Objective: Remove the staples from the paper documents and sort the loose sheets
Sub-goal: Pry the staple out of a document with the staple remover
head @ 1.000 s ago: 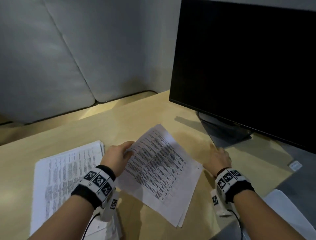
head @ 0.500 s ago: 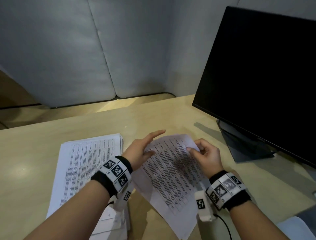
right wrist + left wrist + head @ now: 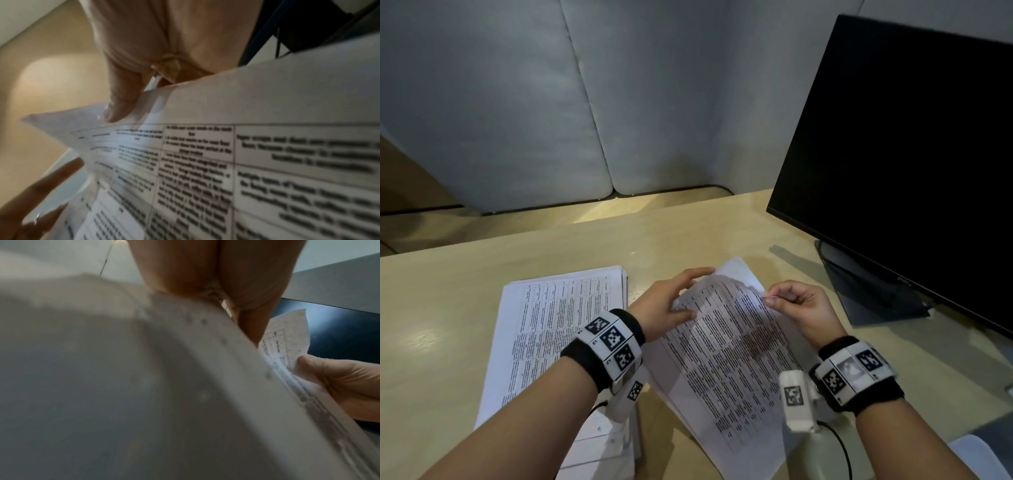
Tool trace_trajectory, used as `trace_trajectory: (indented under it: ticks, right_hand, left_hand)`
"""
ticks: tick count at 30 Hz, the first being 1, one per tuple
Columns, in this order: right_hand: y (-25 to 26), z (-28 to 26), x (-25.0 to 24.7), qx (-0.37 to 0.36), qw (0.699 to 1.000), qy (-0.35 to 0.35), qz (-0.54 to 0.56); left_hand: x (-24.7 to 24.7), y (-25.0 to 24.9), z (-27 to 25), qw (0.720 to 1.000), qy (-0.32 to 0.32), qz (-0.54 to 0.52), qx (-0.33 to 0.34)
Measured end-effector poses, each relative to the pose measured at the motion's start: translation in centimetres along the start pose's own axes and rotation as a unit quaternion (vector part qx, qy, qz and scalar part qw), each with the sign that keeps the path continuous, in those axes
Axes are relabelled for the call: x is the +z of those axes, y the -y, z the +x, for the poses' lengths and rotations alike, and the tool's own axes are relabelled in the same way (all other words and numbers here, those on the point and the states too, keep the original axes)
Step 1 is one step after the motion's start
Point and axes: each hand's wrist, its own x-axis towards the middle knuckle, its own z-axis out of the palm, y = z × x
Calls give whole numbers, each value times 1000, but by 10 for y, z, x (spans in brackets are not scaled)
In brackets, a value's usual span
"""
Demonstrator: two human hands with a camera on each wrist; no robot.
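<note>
A printed document (image 3: 722,363) of several sheets lies tilted on the desk between my hands. My left hand (image 3: 697,294) holds its upper left edge, thumb on the printed face and fingers stretched out behind. At the upper right edge, my right hand (image 3: 770,299) pinches the top sheet between thumb and forefinger and raises it a little. The right wrist view shows that thumb (image 3: 121,100) on the sheet's edge (image 3: 246,162), with left fingers (image 3: 41,186) underneath. In the left wrist view the lifted corner (image 3: 287,337) stands by my right hand (image 3: 339,382). No staple is clearly visible.
A thick stack of printed sheets (image 3: 558,325) lies on the desk (image 3: 448,274) to the left, partly under my left forearm. A dark monitor (image 3: 893,154) on its stand (image 3: 866,294) fills the right side. Grey padded panels (image 3: 517,102) close off the back.
My right hand has come from the monitor stand to the document's upper right edge and taken hold of the top sheet. My left fingers have stretched out along the upper left edge.
</note>
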Motion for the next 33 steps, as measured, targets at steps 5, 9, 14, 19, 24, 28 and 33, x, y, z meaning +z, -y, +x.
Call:
trace_trajectory:
  ticks: [5,9,14,19,24,28,33]
  right_hand:
    - [0,-1,-2,24,999,29,17]
    - [3,-2,-1,59,997,50,-18]
    - [-1,-4,2,114,990,71,-41]
    - [-6,-4,12,72,996,-14,-59]
    - [-8,-3,17,71,995,-57,-51]
    - [6,-2,10,87,994,-36,-49]
    - [12,-1,-13,48,991,-124,31]
  left_hand:
    - [0,4,3,999,33,9,13]
    - [3,7,7,999,40,26,0]
    - [7,7,8,999,43,-14,14]
    - [10,-4,11,999,-9,-23,43]
    - [6,-10,8,995,-56,-20,83]
    - [1,-12,-1,973,-195,-101,73]
    - [4,15,-9,898,-342,-244,-133]
